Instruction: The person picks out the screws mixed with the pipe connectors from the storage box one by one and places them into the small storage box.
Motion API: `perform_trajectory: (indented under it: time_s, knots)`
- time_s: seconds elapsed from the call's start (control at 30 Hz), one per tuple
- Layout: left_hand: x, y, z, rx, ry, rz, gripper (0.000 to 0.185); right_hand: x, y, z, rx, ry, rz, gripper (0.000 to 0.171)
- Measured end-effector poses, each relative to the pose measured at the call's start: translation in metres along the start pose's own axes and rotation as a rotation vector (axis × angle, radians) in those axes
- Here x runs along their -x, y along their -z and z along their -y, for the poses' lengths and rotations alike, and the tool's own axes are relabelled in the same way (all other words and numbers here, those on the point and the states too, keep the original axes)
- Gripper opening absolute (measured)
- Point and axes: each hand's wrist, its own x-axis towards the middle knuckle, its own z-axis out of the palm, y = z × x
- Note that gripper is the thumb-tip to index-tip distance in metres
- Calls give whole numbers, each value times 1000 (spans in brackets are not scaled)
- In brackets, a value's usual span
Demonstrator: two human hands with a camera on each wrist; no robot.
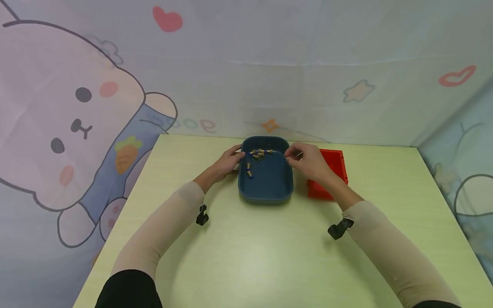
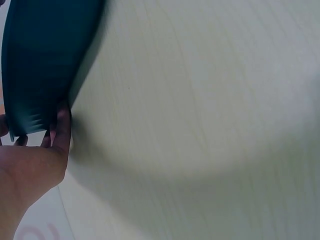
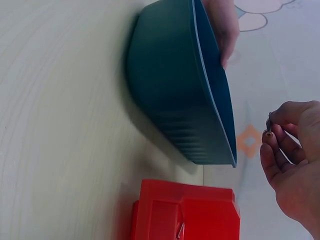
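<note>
A dark blue plastic basin point(image 1: 265, 188) stands near the table's far edge. On its floor, mostly to the left, lie several brass fittings with blue parts point(image 1: 249, 170) and a few thin metal pieces like screws point(image 1: 259, 158). My left hand point(image 1: 227, 163) grips the basin's left wall, thumb at the rim and fingers outside, as the left wrist view also shows. Above the basin's right rim, my right hand point(image 1: 306, 160) pinches a small metal piece point(image 3: 269, 131) between thumb and fingertips; its exact kind is too small to tell.
A red plastic bin point(image 1: 339, 164) stands right of the basin, partly hidden by the right forearm. Inside it lies a thin metal piece point(image 3: 180, 230). A printed cloth point(image 1: 269, 85) hangs behind the pale wooden table point(image 1: 239, 256).
</note>
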Motion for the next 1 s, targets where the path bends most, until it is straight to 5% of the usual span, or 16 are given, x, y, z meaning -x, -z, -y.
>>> perform_trajectory:
  time_s: [0.53, 1.0]
  knots:
    - [2, -2, -2, -15, -7, -6, 54, 15, 29, -15, -29, -23, -114, 8]
    - [0, 0, -1, -18, -7, -8, 55, 16, 38, -24, -26, -55, -126, 11]
